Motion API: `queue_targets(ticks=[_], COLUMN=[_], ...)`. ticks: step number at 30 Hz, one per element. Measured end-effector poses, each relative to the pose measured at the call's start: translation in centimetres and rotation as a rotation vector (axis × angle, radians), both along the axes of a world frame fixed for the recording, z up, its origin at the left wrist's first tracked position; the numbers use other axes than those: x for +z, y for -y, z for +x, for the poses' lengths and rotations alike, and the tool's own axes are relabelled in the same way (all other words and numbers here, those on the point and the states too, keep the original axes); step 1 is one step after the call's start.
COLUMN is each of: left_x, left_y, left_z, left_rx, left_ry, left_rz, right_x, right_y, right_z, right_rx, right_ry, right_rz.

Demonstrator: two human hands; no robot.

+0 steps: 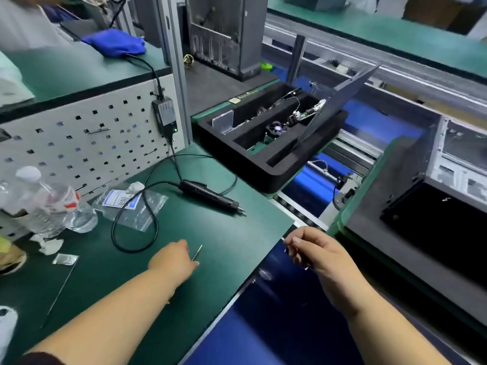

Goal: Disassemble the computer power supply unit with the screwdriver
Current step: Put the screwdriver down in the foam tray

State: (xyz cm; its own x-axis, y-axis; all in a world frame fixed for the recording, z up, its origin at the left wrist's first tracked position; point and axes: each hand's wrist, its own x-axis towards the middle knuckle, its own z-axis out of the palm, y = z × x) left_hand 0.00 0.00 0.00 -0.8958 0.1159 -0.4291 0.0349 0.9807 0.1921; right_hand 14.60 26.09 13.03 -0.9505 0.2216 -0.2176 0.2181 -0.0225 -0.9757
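While nothing's actually being unscrewed yet, the setup makes sense imo. Biggest thing is the PC case (432,185) on the right pallet, lying on its side w/ the open face up, prob so the PSU inside can be reached from above. I can't pick out the PSU itself, too dark in there. Next is the black foam tray (268,164) across the conveyor, slots already holding a fan, board and a side panel leaning out of it, so pulled parts get sorted there. Green mat (184,299) is the work surface. Electric screwdriver (210,194) lies on it untouched, cord looping back to the adapter (165,114) on the pegboard, parked within easy reach of either hand. Right hand (313,248) hovers off the mat edge, fingers curled, pinching something thin; can't tell what. Left hand (172,260) rests on the mat, fingers bent, tips just beside a thin bit (197,252), prob about to grab it; doesn't look clamped on it yet.
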Motion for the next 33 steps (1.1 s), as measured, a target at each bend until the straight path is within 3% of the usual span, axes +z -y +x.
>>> queue_targets(ticks=[3, 11, 14, 17, 22, 27, 33], left_x=[-0.5, -1.0, 0.6, 3.8, 10.4, 14.8, 17.3], left_y=[0.1, -0.2, -1.8, -5.5, -13.1, -19.8, -27.0], left_z=[0.0, -0.3, -0.7, -0.7, 1.2, 5.0, 9.8], left_rx=[-0.070, -0.154, -0.153, -0.128, -0.103, -0.182, -0.260], left_ry=[0.048, 0.036, 0.012, 0.031, 0.195, 0.292, 0.327], left_rz=[-0.119, -0.080, 0.107, 0.432, 0.910, 1.112, 1.180], right_x=[-0.5, -0.9, -0.7, -0.4, 0.9, 2.2, 3.4], right_y=[0.3, 0.2, -0.3, -1.2, -3.1, -6.4, -11.3], right_z=[0.0, 0.8, 1.1, 1.5, 2.5, 4.4, 8.2], right_rx=[0.004, -0.033, -0.060, -0.092, -0.169, -0.227, -0.307], right_ry=[-0.017, -0.013, -0.018, -0.020, -0.022, -0.004, -0.057], right_rz=[0.022, 0.022, 0.033, 0.052, 0.000, 0.121, 0.115])
